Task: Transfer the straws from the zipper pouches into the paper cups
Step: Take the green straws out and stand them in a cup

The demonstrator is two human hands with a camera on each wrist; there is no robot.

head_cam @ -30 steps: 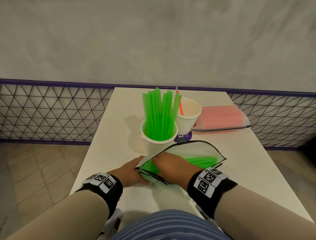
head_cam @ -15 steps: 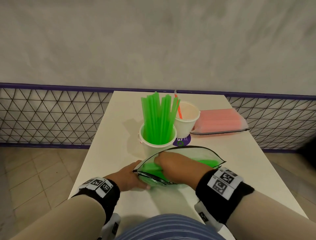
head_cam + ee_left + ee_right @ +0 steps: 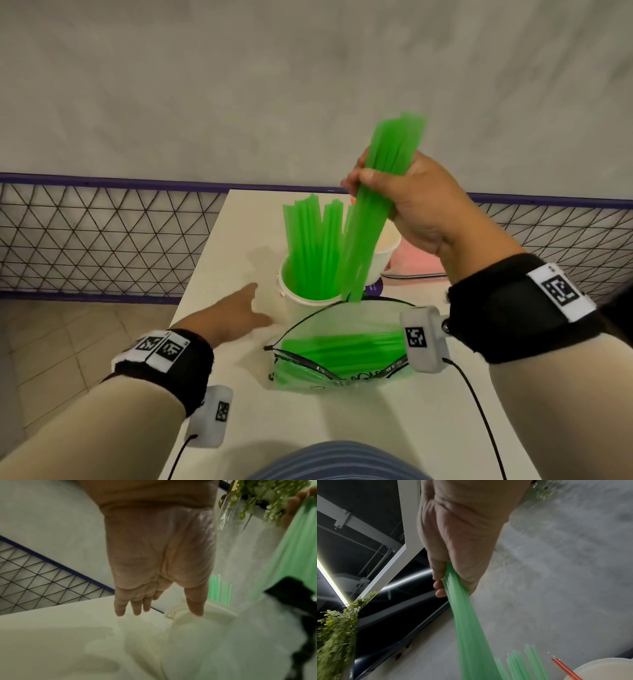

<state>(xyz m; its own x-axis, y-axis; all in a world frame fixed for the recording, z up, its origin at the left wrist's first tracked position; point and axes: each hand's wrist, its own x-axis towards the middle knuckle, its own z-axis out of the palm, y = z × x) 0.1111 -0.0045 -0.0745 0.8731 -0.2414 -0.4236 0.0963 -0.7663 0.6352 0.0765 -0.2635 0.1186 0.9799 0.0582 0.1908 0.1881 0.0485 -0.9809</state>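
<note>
My right hand [image 3: 414, 202] grips a bundle of green straws [image 3: 368, 219] above the straw-filled paper cup [image 3: 301, 305]; my left hand [image 3: 236, 318], fingers relaxed, touches that cup; more remain in the zipper pouch [image 3: 342, 349].

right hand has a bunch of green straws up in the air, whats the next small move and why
Probably lower the bundle of green straws straight down into the near paper cup. The right hand grips it mid-length, with its lower ends hanging at that cup's rim, beside the straws already standing there. The left hand is open beside the cup, thumb at its wall, seemingly ready to steady it.
</note>
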